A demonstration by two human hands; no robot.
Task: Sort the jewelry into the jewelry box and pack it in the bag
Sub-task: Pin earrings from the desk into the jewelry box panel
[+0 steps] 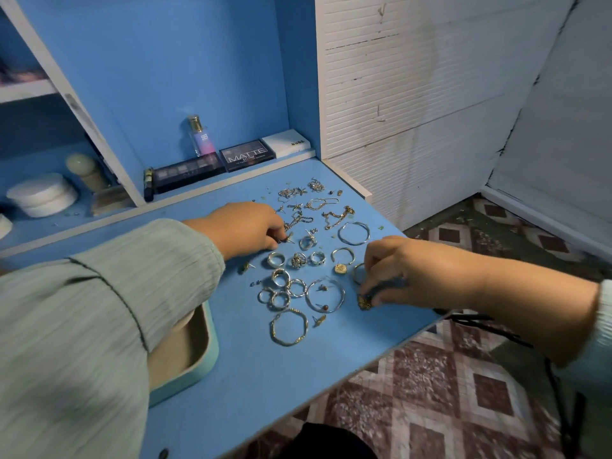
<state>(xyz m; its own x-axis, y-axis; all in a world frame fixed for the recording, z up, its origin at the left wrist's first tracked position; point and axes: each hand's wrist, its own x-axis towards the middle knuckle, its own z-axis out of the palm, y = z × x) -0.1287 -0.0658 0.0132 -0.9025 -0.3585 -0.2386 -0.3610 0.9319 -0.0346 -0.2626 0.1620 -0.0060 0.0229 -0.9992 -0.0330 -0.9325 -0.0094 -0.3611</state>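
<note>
The left hand (245, 230) pinches a small gold earring (287, 239) whose post points toward 2 o'clock. The right hand (417, 273) pinches a dark gold piece (364, 302) on the blue desk (265, 376). Rings and bangles lie spread between the hands. The jewelry box (195, 352), open and teal-rimmed, sits at 8 o'clock, its long axis hidden under the left sleeve (99, 326).

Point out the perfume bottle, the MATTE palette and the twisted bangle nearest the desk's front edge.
perfume bottle (200, 140): head view, on its clear glass body below the gold cap.
MATTE palette (247, 155): head view, on the lettered lid.
twisted bangle (274, 329): head view, on its left rim.
</note>
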